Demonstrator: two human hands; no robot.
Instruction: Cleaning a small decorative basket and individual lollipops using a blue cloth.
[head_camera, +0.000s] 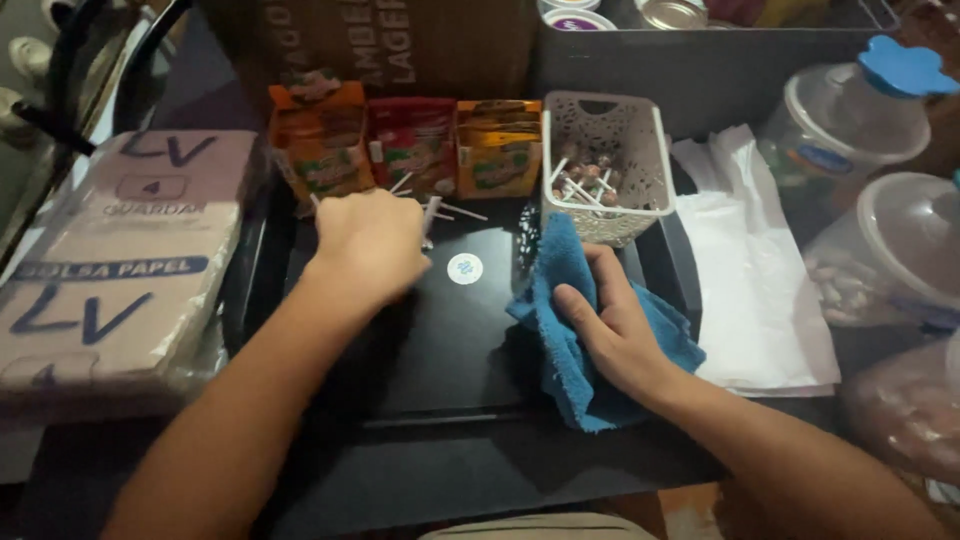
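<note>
My left hand (372, 240) is closed around several white lollipop sticks (432, 212) on a black tray surface (440, 340), just in front of three candy boxes. My right hand (612, 322) presses flat on a blue cloth (565, 330) lying on the tray's right side. A white perforated basket (610, 135) holding several lollipops (585, 178) stands right behind the cloth. A small round white sticker (465, 268) sits on the tray between my hands.
Orange (318, 140), red (412, 143) and orange-yellow (498, 145) candy boxes line the back. A wrapped stack of paper bags (110, 260) lies at left. White plastic bags (755, 270) and clear lidded jars (860, 115) stand at right; a cardboard box (400, 40) behind.
</note>
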